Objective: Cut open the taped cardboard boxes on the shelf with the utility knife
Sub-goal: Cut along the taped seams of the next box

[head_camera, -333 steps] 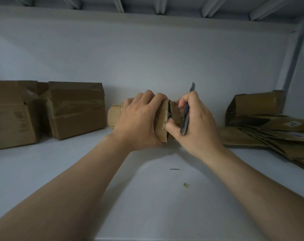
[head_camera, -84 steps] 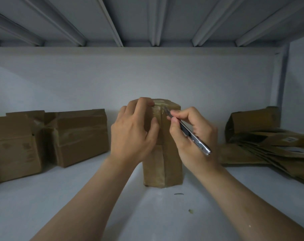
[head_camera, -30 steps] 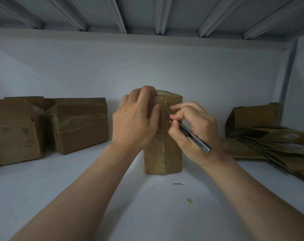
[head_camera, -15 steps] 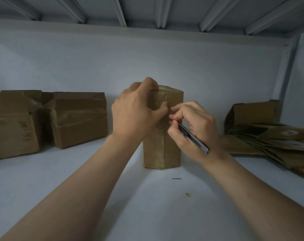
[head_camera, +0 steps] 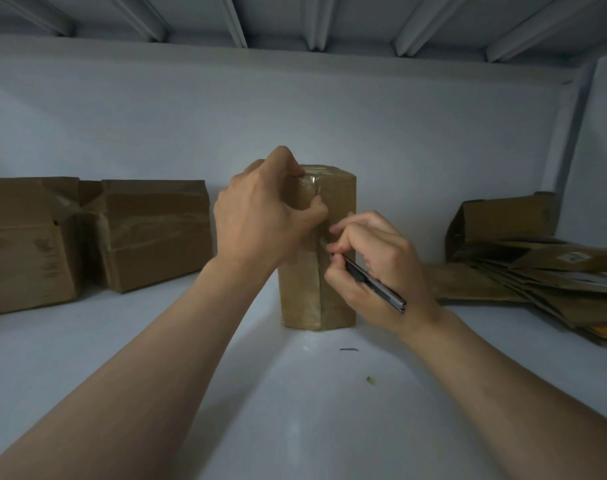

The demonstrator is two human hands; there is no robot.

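Note:
A small taped cardboard box (head_camera: 333, 292) stands on end in the middle of the white shelf (head_camera: 295, 410). My left hand (head_camera: 260, 223) grips its upper left side, fingers curled over the top edge and thumb on the taped front. My right hand (head_camera: 375, 268) pinches the utility knife (head_camera: 371, 282) like a pen. Its blade tip touches the vertical tape seam about halfway down the front of the box. The handle slants down to the right across my hand.
Two larger taped boxes (head_camera: 153, 230) (head_camera: 21, 244) sit at the left against the back wall. A pile of flattened cardboard (head_camera: 537, 271) lies at the right. Small scraps (head_camera: 349, 349) lie on the shelf in front of the box. The shelf above hangs low.
Over the last second the knife tip has slid down the front seam from near the top to mid-height. My left hand has shifted a little higher on the box.

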